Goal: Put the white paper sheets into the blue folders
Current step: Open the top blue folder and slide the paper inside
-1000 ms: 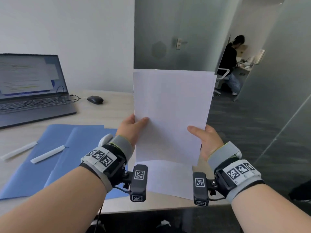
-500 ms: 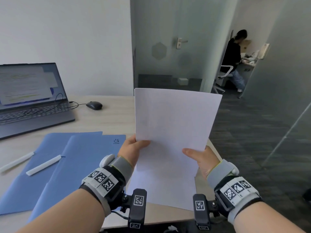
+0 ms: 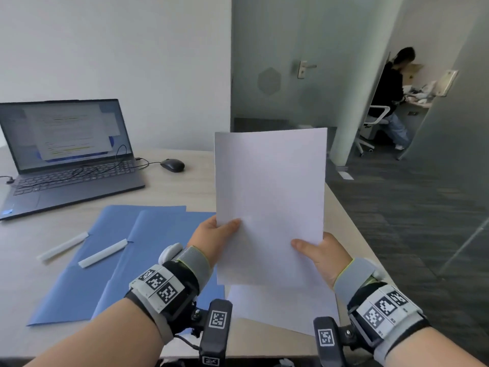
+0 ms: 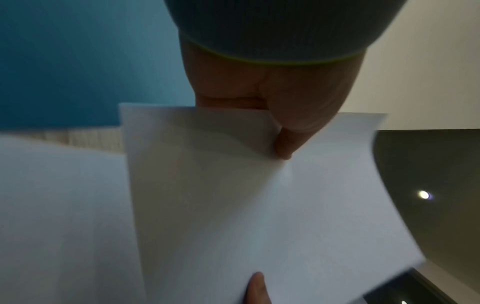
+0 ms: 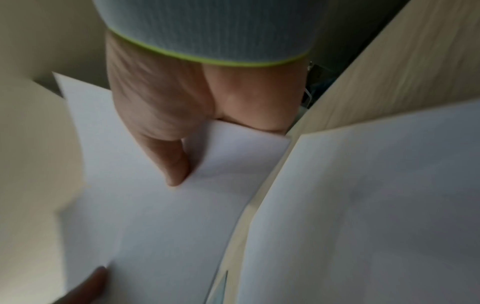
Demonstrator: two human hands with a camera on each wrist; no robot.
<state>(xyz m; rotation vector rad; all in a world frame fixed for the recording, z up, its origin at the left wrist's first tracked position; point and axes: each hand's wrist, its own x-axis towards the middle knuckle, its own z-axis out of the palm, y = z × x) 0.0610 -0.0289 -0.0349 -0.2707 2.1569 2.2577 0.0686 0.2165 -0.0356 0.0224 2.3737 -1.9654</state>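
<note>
I hold a white paper sheet [image 3: 270,197] upright above the desk's right end. My left hand [image 3: 211,234] pinches its lower left edge, thumb on the near face. My right hand [image 3: 317,250] pinches its lower right edge the same way. The left wrist view shows the sheet [image 4: 259,205] under my left hand's thumb [image 4: 283,144], and the right wrist view shows the sheet [image 5: 161,216] under my right hand's thumb [image 5: 174,164]. More white paper [image 3: 280,308] lies flat on the desk below. Two blue folders [image 3: 148,239] lie overlapped to the left.
Two white plastic binder bars [image 3: 102,253] rest on and beside the folders. An open laptop [image 3: 66,154] and a black mouse [image 3: 172,164] sit at the back left. The desk's right edge [image 3: 352,223] drops to dark carpet. A person sits in the far room [image 3: 389,99].
The held sheet has come down and nearer the desk, and both hands have dropped with it. My view has tilted down, showing more of the folders.
</note>
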